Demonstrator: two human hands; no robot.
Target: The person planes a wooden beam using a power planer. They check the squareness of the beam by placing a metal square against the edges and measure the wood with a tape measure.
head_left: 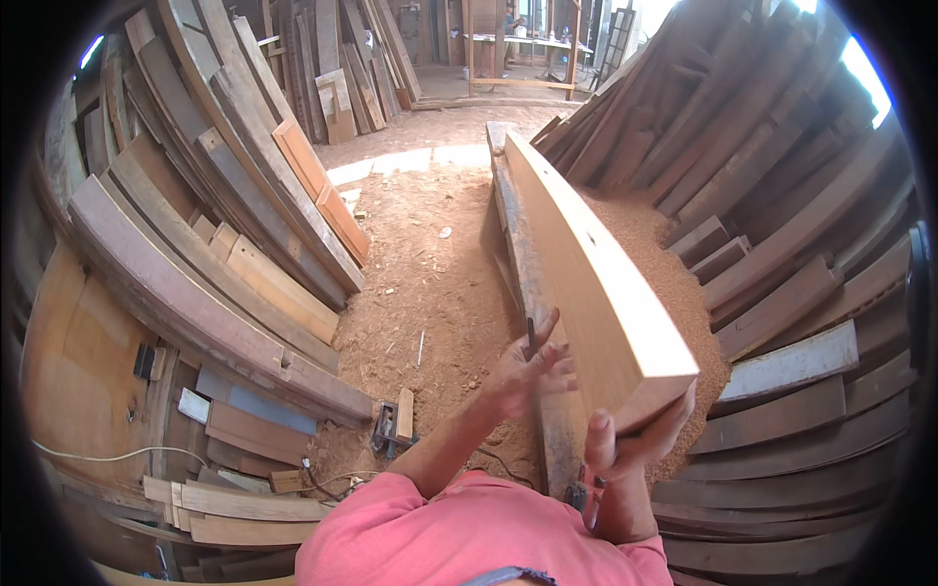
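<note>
A long, thick, pale wooden board stretches away from me, on edge and tilted. Its far end meets a long, narrow, worn bench. Under the near end, my right hand grips the board, thumb on the near side and fingers beneath. Just left of the board's side face is my left hand, with several fingers spread. A short, thin, dark stick, pencil-like, stands up between its thumb and fingers. Whether the left fingers touch the board, I cannot tell. The board's upper edge is bright and shows small dark marks.
Stacked planks line the left, and more boards lean and lie along the right. Sawdust is heaped beyond the bench. A power tool lies on the shavings-strewn floor, with cords nearby. Farther off stands a wooden frame.
</note>
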